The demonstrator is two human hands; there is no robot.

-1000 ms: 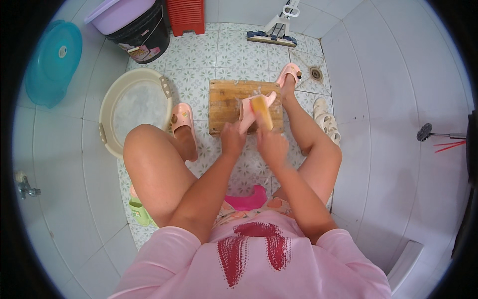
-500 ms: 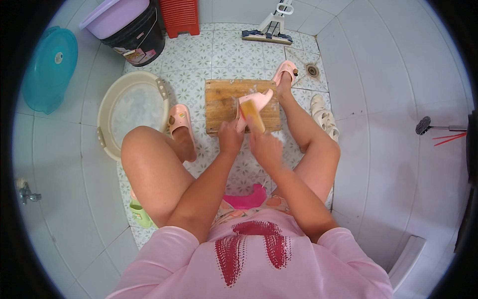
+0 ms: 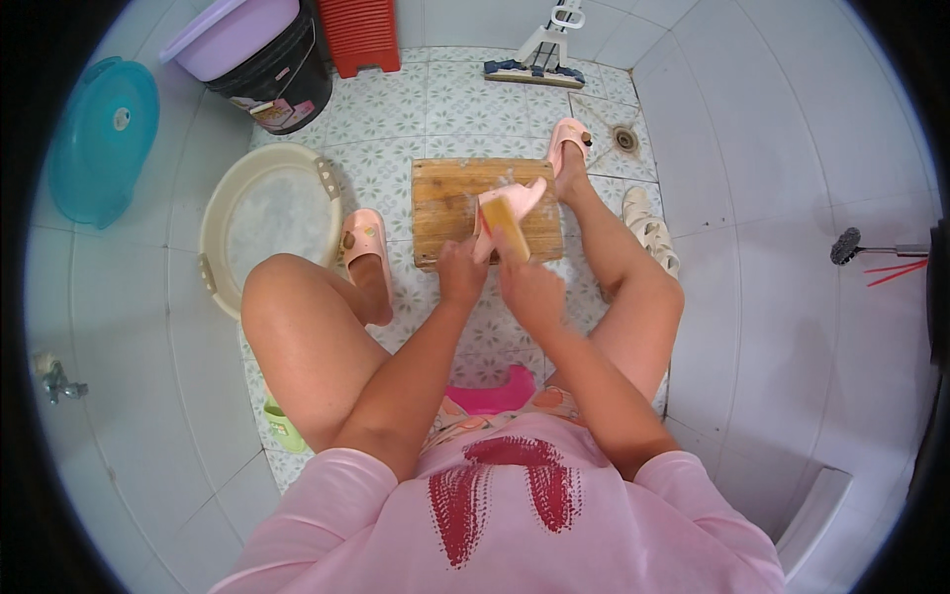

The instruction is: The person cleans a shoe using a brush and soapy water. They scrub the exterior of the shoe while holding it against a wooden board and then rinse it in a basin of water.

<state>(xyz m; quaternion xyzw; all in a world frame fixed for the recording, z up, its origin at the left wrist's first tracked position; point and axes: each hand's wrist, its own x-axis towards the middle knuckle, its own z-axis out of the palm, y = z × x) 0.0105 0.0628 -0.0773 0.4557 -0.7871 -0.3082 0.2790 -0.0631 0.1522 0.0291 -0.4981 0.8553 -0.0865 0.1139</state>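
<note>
A pale pink slipper (image 3: 520,201) lies tilted over a low wooden stool or board (image 3: 441,203), its far end pointing up and to the right. My left hand (image 3: 462,273) is closed on the slipper's near end. My right hand (image 3: 532,294), slightly blurred, grips a scrubbing brush (image 3: 508,230) with a yellowish back. The brush rests against the slipper and covers part of it; its bristles are mostly hidden. White foam spots dot the wooden top.
A cream basin (image 3: 272,148) with cloudy water stands left. Beyond it are a black bucket (image 3: 287,94) bearing a purple basin (image 3: 237,40), and a red stool (image 3: 361,35). White sandals (image 3: 648,233) lie right, near a floor drain (image 3: 624,139). A mop (image 3: 534,71) leans at the back.
The brush has shifted slightly over the slipper with my right hand. My left hand keeps its hold on the slipper. The whole view has moved a little.
</note>
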